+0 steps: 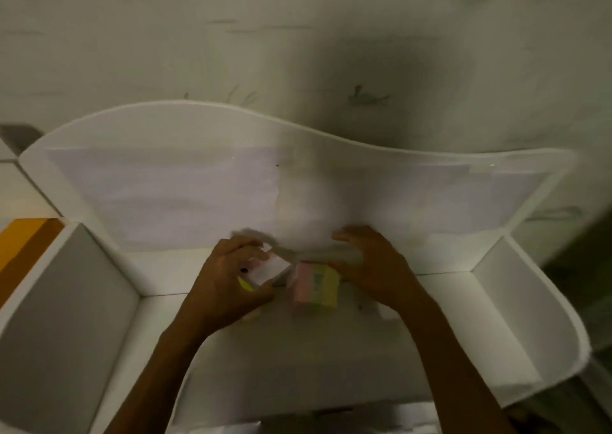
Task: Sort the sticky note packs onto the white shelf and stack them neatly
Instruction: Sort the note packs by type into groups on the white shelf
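Centrally on the white shelf (331,360), near its back wall, sits a pink-and-yellow sticky note pack (314,288), with open room on either side. Left hand (228,281) grips a blurred white pack (270,269); right hand (371,264) rests relaxed beside the coloured one.

Two hands, left hand (228,281) and right hand (367,268), are showing beside two sticky note packs, white-topped pack (266,269) and pink-and-yellow pack (314,284), on one white shelf (331,351).
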`<state>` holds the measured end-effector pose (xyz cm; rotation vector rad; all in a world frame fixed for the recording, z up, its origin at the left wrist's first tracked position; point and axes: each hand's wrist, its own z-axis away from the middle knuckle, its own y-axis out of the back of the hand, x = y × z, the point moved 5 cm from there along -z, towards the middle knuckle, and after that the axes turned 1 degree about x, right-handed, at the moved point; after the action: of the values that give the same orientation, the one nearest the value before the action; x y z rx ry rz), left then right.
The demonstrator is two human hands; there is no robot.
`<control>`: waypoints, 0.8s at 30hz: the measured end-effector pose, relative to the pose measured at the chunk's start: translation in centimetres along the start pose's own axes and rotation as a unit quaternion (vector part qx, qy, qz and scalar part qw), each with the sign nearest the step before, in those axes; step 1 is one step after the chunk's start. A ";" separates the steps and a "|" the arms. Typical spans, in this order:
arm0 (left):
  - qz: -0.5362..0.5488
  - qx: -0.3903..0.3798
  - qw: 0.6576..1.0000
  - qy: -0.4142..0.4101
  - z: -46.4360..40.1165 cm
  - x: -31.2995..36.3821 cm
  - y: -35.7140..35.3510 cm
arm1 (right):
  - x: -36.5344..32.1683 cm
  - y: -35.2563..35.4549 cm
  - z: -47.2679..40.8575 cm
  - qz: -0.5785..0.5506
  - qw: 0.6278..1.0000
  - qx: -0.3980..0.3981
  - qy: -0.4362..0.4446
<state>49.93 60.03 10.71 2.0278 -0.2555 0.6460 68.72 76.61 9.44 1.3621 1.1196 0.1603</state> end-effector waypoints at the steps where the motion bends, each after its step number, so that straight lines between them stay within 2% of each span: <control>1: 0.014 -0.004 1.000 -0.011 -0.1 0.8 -0.6 | 1.1 1.1 0.6 0.000 1.000 0.013 -0.008; 5: 0.057 -0.028 0.997 -0.046 -1.3 4.5 -4.3 | 5.1 4.6 2.6 -0.017 0.997 0.060 -0.047; 14: 0.121 -0.121 0.980 -0.103 -2.9 12.4 -15.9 | 12.2 9.1 6.6 0.006 0.988 0.096 -0.118; 24: 0.051 -0.243 0.960 -0.132 -3.2 11.5 -21.9 | 17.1 11.1 8.4 -0.012 0.985 0.108 -0.137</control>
<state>67.84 75.06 2.06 1.6251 -0.6185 0.3268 88.84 85.51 7.82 1.5107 0.9401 -0.1673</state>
